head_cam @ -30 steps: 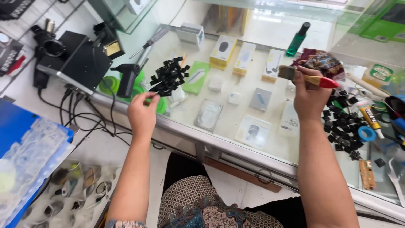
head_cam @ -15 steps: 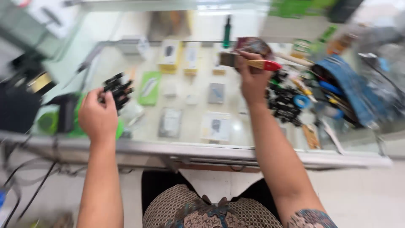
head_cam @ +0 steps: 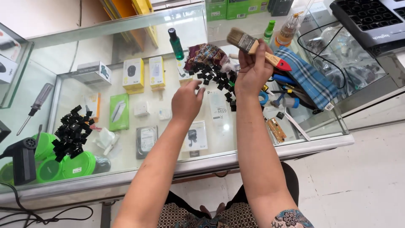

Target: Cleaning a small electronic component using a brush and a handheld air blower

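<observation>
My right hand (head_cam: pixel 252 72) grips a paintbrush (head_cam: pixel 257 46) with a wooden handle and a red tip, its bristles pointing up and to the left. It hovers over a scattered pile of black keycaps (head_cam: pixel 213 77) on the glass counter (head_cam: pixel 270 150). My left hand (head_cam: pixel 186 101) is just left of that pile, holding nothing, with its fingers reaching toward the keycaps. A second heap of black keycaps (head_cam: pixel 71 133) lies far to the left on the glass.
A plaid cloth (head_cam: pixel 310 80), small hand tools and a blue tape ring (head_cam: pixel 263 98) lie right of my right hand. A green bottle (head_cam: pixel 176 43), a spray bottle (head_cam: pixel 289 27), a keyboard (head_cam: pixel 371 19), a screwdriver (head_cam: pixel 39 103) and green tubs (head_cam: pixel 76 165) surround the area. Boxed goods sit under the glass.
My left hand left the left heap of keycaps and crossed to the right pile. The right hand kept hold of the brush. The camera view swung right.
</observation>
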